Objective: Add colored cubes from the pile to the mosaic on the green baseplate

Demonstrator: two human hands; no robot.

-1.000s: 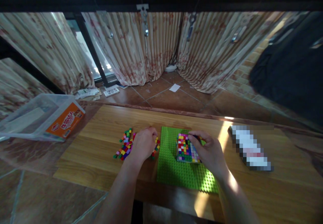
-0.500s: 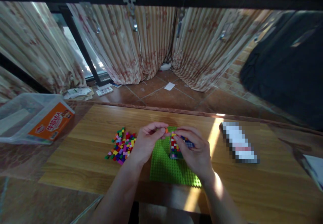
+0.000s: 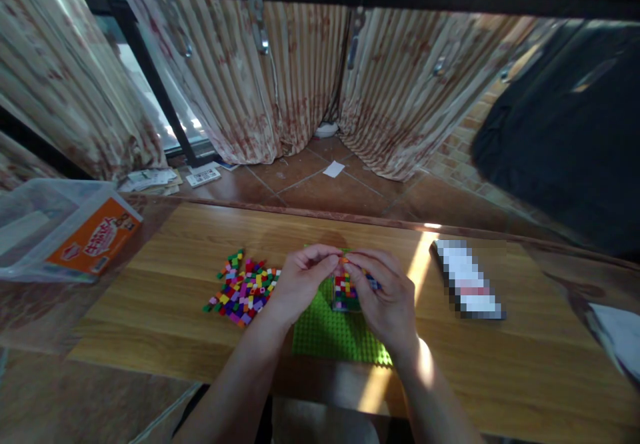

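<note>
Above the far part of a green studded baseplate (image 3: 340,337), my two hands meet at the fingertips. A small orange toy brick (image 3: 344,260) sits between them. My left hand (image 3: 303,284) is closed in a pinch on it from the left. From the right, the thumb and fingers of my right hand (image 3: 387,294) close on the same brick. Just below is a block of multicoloured small bricks (image 3: 345,291) on the baseplate, with what looks like a clear edge; my right hand covers part of it. A heap of loose coloured bricks (image 3: 245,294) lies left of my left hand.
The wooden table (image 3: 150,324) carries a phone-like dark object (image 3: 467,281), its face pixelated, at the right. A clear plastic box (image 3: 75,231) with an orange label stands beyond the table's left end. White paper (image 3: 617,334) lies at the right edge. Curtains hang behind.
My left hand has moved right, bringing the orange brick to the fingertips of my right hand. The right hand stays over the block of bricks. The view has shifted slightly.
</note>
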